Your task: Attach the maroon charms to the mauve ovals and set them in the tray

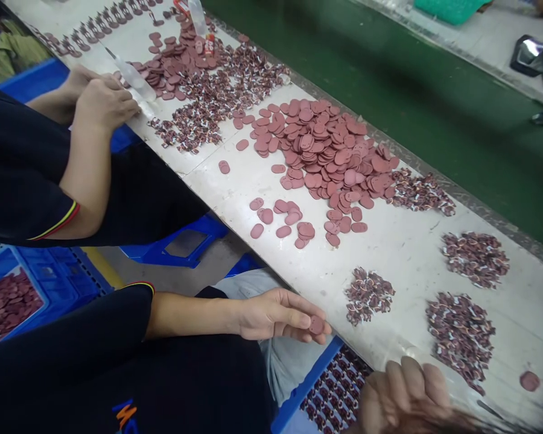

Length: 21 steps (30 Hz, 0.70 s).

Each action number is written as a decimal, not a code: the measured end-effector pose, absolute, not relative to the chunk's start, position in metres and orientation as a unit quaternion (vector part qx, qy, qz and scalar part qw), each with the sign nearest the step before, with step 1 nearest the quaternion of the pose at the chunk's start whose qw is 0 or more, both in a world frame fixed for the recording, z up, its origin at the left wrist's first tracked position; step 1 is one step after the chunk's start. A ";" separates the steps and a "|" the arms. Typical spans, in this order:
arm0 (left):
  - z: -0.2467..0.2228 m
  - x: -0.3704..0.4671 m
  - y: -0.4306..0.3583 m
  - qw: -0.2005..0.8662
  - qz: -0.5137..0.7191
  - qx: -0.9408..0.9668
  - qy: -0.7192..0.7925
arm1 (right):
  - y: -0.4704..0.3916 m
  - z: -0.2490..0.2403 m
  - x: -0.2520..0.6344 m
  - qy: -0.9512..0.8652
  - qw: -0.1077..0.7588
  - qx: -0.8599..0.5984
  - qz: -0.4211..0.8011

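My left hand (276,316) is closed at the table's near edge, with a small reddish-brown oval disc (317,325) pinched between thumb and fingers. The disc has small holes in it. At the lower right, the fingers of my right hand (402,389) wrap round a translucent squeeze bottle (459,389); a thin dark tip points to the right. Part of this hand is blurred and covered by hair. Close to my hands lie a small heap of wired brown parts (370,295) and a larger heap of the same kind (461,337). A single disc (529,381) lies at the far right.
A large pile of oval discs (321,144) covers the table's middle. To the left, a co-worker's hands (99,96) are beside another squeeze bottle (136,78). Below the edge, a blue crate (294,410) holds rows of assembled pieces; another blue crate (58,277) holds discs.
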<state>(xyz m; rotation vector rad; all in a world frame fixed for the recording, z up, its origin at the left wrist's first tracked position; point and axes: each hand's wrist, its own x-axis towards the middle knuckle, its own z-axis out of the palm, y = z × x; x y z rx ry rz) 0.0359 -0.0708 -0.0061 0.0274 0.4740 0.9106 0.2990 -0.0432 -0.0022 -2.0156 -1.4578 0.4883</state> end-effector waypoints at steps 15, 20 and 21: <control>-0.016 0.037 -0.074 0.871 0.437 0.027 0.223 | -0.038 0.003 0.272 -0.841 0.144 -0.509 0.112; -0.018 0.040 -0.072 0.872 0.430 0.034 0.229 | -0.038 0.001 0.283 -0.837 0.152 -0.502 0.154; -0.019 0.040 -0.072 0.872 0.431 0.036 0.230 | -0.039 0.002 0.284 -0.814 0.167 -0.525 0.182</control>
